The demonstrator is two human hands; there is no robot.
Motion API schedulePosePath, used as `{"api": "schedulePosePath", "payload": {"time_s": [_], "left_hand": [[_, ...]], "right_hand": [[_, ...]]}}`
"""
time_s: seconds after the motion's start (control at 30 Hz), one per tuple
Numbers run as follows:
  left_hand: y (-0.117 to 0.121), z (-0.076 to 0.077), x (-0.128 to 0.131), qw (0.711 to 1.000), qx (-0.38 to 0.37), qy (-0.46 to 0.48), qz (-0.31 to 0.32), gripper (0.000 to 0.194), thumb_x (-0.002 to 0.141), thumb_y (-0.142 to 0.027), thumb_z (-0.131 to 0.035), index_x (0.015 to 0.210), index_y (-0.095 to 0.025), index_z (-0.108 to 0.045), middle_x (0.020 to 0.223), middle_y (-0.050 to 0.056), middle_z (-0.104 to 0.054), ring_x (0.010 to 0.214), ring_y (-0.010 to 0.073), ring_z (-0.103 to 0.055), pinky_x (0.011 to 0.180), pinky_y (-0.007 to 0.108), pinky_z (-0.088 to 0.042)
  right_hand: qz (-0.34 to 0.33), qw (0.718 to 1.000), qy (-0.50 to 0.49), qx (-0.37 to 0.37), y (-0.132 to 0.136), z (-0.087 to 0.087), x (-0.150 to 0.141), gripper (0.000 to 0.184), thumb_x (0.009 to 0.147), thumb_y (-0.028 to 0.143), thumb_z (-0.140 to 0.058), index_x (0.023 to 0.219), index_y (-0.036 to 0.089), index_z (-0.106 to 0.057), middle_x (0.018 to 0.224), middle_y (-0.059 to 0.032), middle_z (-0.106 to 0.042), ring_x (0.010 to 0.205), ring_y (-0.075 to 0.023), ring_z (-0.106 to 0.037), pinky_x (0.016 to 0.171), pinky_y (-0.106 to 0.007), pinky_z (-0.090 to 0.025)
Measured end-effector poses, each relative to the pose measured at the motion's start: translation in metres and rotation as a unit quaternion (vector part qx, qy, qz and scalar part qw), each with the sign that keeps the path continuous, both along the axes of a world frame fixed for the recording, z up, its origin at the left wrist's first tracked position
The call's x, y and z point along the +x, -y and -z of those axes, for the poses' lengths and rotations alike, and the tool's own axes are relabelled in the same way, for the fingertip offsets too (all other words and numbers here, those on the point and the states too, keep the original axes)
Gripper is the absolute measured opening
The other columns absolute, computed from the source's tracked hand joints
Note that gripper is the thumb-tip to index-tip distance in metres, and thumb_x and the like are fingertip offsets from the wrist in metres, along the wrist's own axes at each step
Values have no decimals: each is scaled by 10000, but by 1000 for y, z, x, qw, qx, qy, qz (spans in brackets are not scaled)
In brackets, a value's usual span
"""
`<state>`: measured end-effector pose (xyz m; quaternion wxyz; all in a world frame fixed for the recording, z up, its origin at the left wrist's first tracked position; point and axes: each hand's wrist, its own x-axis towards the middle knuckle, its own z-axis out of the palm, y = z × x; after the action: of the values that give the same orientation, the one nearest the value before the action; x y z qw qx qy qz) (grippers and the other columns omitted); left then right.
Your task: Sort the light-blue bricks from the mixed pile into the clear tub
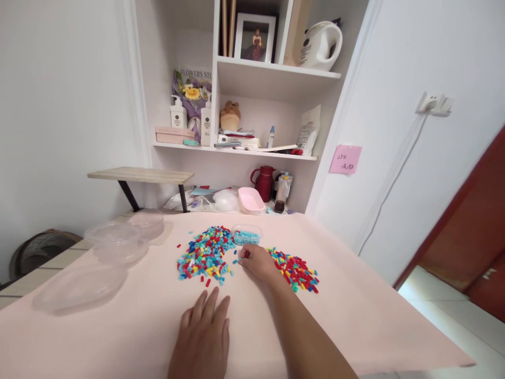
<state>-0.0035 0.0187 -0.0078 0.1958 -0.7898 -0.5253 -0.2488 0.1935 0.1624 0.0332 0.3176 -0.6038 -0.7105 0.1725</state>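
My left hand [205, 331] lies flat on the pink tabletop, fingers stretched out and slightly apart, holding nothing. Just beyond its fingertips spreads a large pile of small toy bricks [207, 250] in light blue, red, yellow and dark blue. My right hand [257, 261] is closed in a pinch low over the table, between this pile and a second, mostly red brick pile [295, 269]. Little blue bricks [235, 261] lie right at its fingertips; what sits inside the pinch is too small to make out. Behind that hand stands a clear container [258, 230] with light blue bricks inside.
Clear plastic containers [114, 234] and a clear lid-like piece [79, 287] rest along the table's left side. At the back are a pink tray [251, 200], a red jug [264, 183] and a bottle of dark liquid [281, 195]. A wooden stand [142, 175] rises at back left.
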Motion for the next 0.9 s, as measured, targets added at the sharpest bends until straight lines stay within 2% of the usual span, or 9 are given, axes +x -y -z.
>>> {"api": "schedulePosePath", "payload": {"time_s": [0.13, 0.23, 0.33, 0.47, 0.57, 0.67, 0.73, 0.8, 0.9], "left_hand": [[-1, 2, -1, 1000, 21, 3, 6, 415, 895, -226, -455, 1259, -319, -630, 1369, 2, -621, 1237, 225, -585, 904, 385, -457], [-1, 2, 0, 1000, 12, 5, 6, 410, 891, -220, -466, 1255, -317, -628, 1372, 7, -619, 1237, 228, -583, 910, 390, -453], [0, 1, 1, 1000, -3, 6, 2, 413, 890, -218, -471, 1262, -322, -619, 1378, 9, -615, 1229, 232, -586, 901, 393, -452], [1, 1, 1, 1000, -14, 6, -2, 419, 896, -223, -465, 1273, -331, -613, 1391, 3, -604, 1243, 233, -575, 912, 396, -448], [1, 1, 0, 1000, -25, 6, -4, 425, 901, -222, -456, 1282, -332, -610, 1403, 0, -595, 1263, 228, -560, 926, 392, -444], [1, 2, 0, 1000, -29, 6, -6, 423, 903, -223, -448, 1276, -330, -617, 1398, -2, -598, 1263, 226, -559, 928, 390, -446], [1, 1, 0, 1000, -29, 7, -7, 422, 904, -225, -445, 1272, -332, -621, 1394, -3, -602, 1256, 227, -565, 930, 392, -446], [2, 0, 0, 999, -32, 6, -8, 421, 902, -225, -446, 1269, -330, -625, 1393, -2, -603, 1258, 226, -564, 934, 389, -447], [3, -1, 0, 1000, -26, 5, -7, 412, 901, -223, -446, 1253, -319, -637, 1379, 4, -615, 1257, 223, -566, 931, 383, -452]], "right_hand": [[0, 998, -66, 10, -6, -2, -5, 91, 808, 273, -599, 844, 239, -676, 692, 40, -678, 549, -126, -613, 546, -213, -410], [61, 977, -190, 78, -16, -5, -7, 228, 867, 375, -515, 935, 227, -675, 645, 37, -658, 473, -136, -606, 535, -236, -451], [107, 944, -278, 140, -28, -5, 0, 332, 843, 429, -526, 1037, 207, -679, 701, 8, -697, 540, -174, -657, 594, -273, -500], [103, 941, -291, 138, -34, -4, 17, 428, 836, 394, -508, 1190, 200, -649, 920, -40, -752, 655, -197, -696, 660, -309, -524], [135, 952, -210, 177, -30, -6, 26, 351, 877, 330, -452, 1087, 208, -705, 1002, -70, -729, 799, -217, -696, 751, -339, -523], [177, 962, -32, 205, -23, -8, 26, 312, 867, 225, -506, 1087, 245, -726, 1267, -106, -622, 1109, -269, -607, 951, -416, -448], [208, 961, 60, 170, -20, -8, 23, 334, 847, 204, -581, 1150, 270, -706, 1434, -118, -491, 1261, -319, -495, 1011, -481, -385], [226, 959, 107, 133, -17, -9, 20, 303, 846, 230, -633, 1139, 271, -700, 1499, -120, -415, 1340, -346, -400, 1039, -518, -337], [215, 963, 120, 113, -13, -12, 20, 172, 870, 281, -639, 1023, 257, -713, 1468, -109, -446, 1351, -330, -371, 1056, -516, -305]]}}
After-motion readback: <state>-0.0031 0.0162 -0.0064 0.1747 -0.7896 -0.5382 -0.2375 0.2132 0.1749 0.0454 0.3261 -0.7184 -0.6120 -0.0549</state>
